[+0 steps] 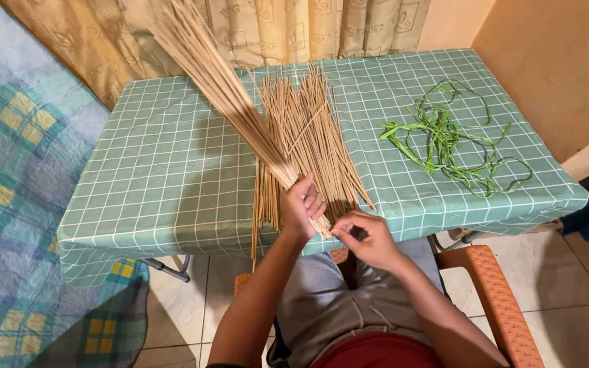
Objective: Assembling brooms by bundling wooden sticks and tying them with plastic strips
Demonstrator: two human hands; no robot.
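Green checked cloth covers the table (172, 163), where loose sticks (315, 136) lie beyond the left hand (301, 204) clenched round a raised stick bundle (219, 75), the right hand (366, 238) pinching its base, green strips (444, 136) well right.

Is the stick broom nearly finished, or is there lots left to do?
About partway, it seems. Done: a thick bundle of thin sticks is gathered in the left hand. In hand: the right hand pinches at the bundle's lower end. Left: a loose pile of sticks lies on the checked green table, and the green strips lie unused.
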